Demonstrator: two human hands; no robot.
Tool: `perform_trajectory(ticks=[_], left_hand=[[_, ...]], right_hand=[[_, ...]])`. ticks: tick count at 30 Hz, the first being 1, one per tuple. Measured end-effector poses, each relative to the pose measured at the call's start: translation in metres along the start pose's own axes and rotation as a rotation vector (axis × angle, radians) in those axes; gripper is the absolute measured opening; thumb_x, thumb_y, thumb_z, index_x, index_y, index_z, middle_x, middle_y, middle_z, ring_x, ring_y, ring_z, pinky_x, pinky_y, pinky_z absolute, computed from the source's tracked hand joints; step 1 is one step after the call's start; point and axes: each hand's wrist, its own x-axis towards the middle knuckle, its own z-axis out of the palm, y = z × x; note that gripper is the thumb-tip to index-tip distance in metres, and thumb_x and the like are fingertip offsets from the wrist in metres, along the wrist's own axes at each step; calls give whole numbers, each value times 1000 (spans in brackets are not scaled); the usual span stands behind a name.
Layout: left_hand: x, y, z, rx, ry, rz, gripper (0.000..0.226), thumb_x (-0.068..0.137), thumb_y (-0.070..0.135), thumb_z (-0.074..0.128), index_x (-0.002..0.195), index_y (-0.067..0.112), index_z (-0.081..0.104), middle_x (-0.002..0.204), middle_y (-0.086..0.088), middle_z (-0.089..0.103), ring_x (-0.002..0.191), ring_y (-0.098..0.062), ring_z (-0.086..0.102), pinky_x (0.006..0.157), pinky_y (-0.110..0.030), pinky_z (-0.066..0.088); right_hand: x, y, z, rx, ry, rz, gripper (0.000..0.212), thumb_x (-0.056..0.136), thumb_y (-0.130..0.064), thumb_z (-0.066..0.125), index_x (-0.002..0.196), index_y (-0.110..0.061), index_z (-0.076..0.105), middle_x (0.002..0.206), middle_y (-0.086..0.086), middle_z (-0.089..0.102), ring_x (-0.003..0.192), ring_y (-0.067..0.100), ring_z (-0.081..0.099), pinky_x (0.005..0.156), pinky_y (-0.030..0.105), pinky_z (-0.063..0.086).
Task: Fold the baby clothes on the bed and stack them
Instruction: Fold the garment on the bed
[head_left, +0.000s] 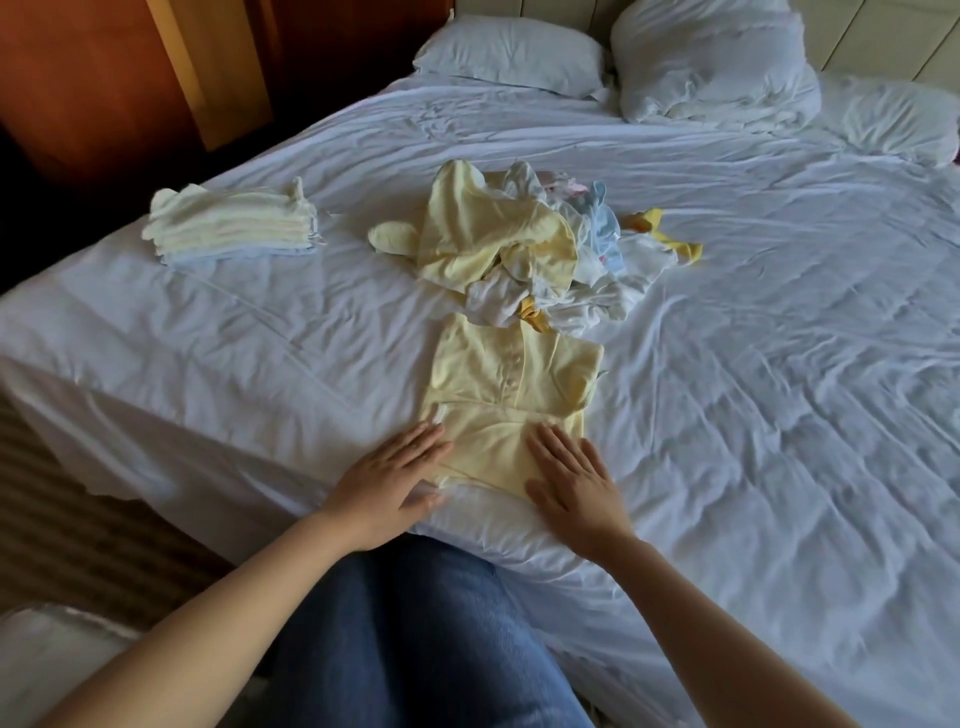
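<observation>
Bed (727, 364): white sheet, wrinkled, used as the folding surface. The work sits at the near edge so both arms reach it without stretching. Pillows (511, 52) at the far end, well out of the way.

Unfolded pile (519, 244): mid-bed, straight beyond the work spot. Mixed pale yellow, white and light blue pieces, plus a brighter yellow bit on its right. Probably parked there so the next piece is one reach away.

Folded stack (234, 223): far left, well apart from the pile, so done and not-done don't mix. Cream and pale blue layers, edges roughly aligned.

Yellow top (511, 379): this is the piece in hand. It lies flat at the near edge, its far end touching the pile. Pale yellow knit, sides turned in to a narrow rectangle, near part folded across with a clear horizontal edge. Looks mid-fold, one fold or so left.

Left hand (387, 478): flat, fingers straight and together, pressing the near left corner.

Right hand (571, 473): flat, fingers slightly spread, pressing the near right side. Neither pinches fabric; judging by the pose, both are smoothing and setting the crease.

Buttons (511, 371): small row down the centre placket, facing up.
</observation>
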Motion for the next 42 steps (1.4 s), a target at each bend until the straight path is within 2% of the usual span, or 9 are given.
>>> perform_trajectory(ticks=[6,9,12,16,20,25,29,35,42], left_hand=[[-10,-4,-6,-122,37,-38,62,92,58,28,150,35,32,157,25,12,143,13,-1,115,-17,17],[-8,3,-9,-128,80,-46,46,102,27,47,147,32,39,153,25,18,142,9,8,114,-20,25],[-4,7,-12,-106,100,-61,44,102,12,46,144,26,45,151,21,25,139,7,13,114,-23,30],[3,15,-18,-122,133,-138,37,102,16,45,136,23,56,149,15,42,137,2,33,105,-16,31],[9,27,-30,-7,106,-242,32,103,24,39,129,20,57,122,-1,67,105,-23,65,84,-35,52],[10,30,-41,39,104,-262,29,103,30,32,116,20,56,101,-3,71,86,-24,67,74,-39,53],[11,41,-50,10,125,-258,28,102,30,34,107,16,58,91,-5,71,81,-28,66,71,-38,52],[-2,58,-56,-109,152,-309,29,95,32,46,69,17,45,61,3,56,61,-19,55,53,-29,35],[16,52,-71,-444,414,-490,22,87,49,59,85,28,63,79,13,64,74,-5,60,60,-27,43]], right_hand=[[-23,1,-2,88,14,-29,66,91,-60,29,152,-37,19,159,-20,8,145,-7,-4,122,30,-2],[-30,3,-3,167,50,-23,66,87,-52,51,149,-35,34,157,-19,20,145,-8,7,122,28,4],[-29,5,-7,187,71,-25,56,90,-38,62,143,-33,45,152,-19,28,141,-10,15,120,22,9],[-33,3,-12,161,114,-41,37,93,-34,62,130,-30,61,146,-15,44,137,-2,35,114,24,30],[-37,-3,-24,104,132,7,27,92,-27,59,117,-30,68,138,-19,53,125,3,52,94,30,51],[-29,-14,-42,57,17,113,30,100,-26,42,126,-26,56,121,-5,66,106,20,62,79,33,50],[-29,-13,-64,114,-41,157,17,100,-26,40,109,-22,54,89,-1,63,81,23,59,64,32,38],[-32,-13,-86,234,-86,201,12,94,-23,46,93,-20,58,78,-6,59,77,18,56,66,34,41],[3,-19,-96,545,246,317,10,92,-16,57,91,-11,65,86,5,63,80,22,59,67,31,43]])
